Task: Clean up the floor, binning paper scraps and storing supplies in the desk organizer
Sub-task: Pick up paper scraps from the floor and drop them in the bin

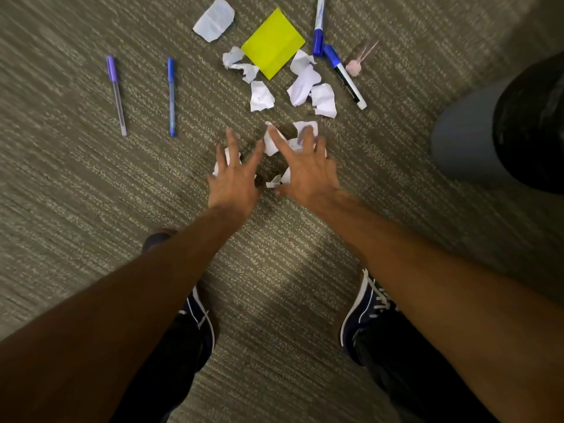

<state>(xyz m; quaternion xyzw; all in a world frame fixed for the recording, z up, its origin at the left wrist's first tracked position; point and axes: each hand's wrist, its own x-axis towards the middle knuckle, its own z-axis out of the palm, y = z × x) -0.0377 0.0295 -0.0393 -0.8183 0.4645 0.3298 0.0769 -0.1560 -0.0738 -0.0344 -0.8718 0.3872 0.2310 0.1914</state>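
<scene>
Both hands low over the carpet (pixel 91 184), left hand (pixel 233 178) and right hand (pixel 308 175) with fingers spread, nothing pinched yet, nearest paper scraps (pixel 276 141) under and between them. Better to rake inward, cup together, then lift to the bin (pixel 500 123) at right; pens and markers afterwards.

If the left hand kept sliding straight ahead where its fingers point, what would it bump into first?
Probably the crumpled white paper scrap just beyond the left hand, then the yellow square sticky note; depth is hard to judge.
</scene>
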